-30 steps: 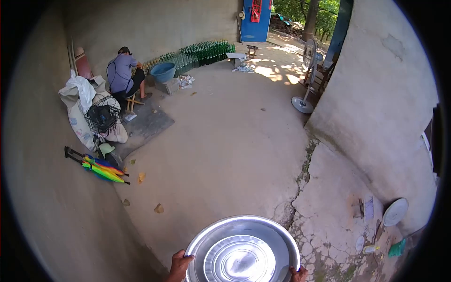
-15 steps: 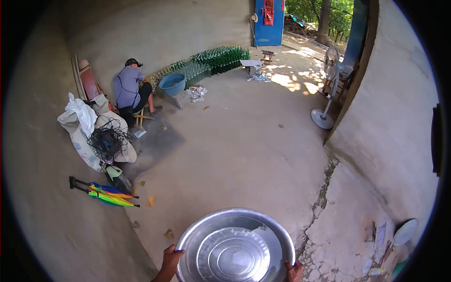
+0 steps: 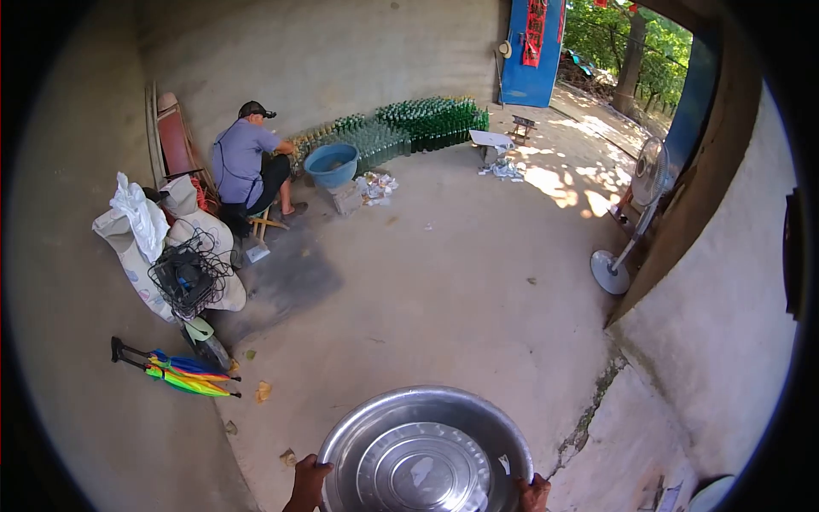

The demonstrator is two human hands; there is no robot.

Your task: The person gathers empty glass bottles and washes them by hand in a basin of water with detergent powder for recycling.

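A wide silver metal basin (image 3: pixel 375 418) is held out in front of me at the bottom of the view. My left hand (image 3: pixel 310 482) grips its left rim, thumb over the edge. On the opposite side my right hand (image 3: pixel 535 493) is closed round the right rim. Ring-shaped ridges mark the basin's bottom, where a little clear water shows, and a small white scrap (image 3: pixel 504 464) lies toward the right wall. The basin's near edge is cut off by the frame.
A person (image 3: pixel 247 162) sits on a low stool by rows of green bottles (image 3: pixel 431 121) and a blue tub (image 3: pixel 331 162). Sacks (image 3: pixel 136 256) and folded umbrellas (image 3: pixel 175 373) lie left. A standing fan (image 3: pixel 636 230) is right, near the blue door (image 3: pixel 531 72). A crack (image 3: pixel 589 414) runs across the floor.
My view has moved forward and turned slightly, so the bottles, tub and person appear nearer. The basin stays in both hands, and the water in it has shifted.
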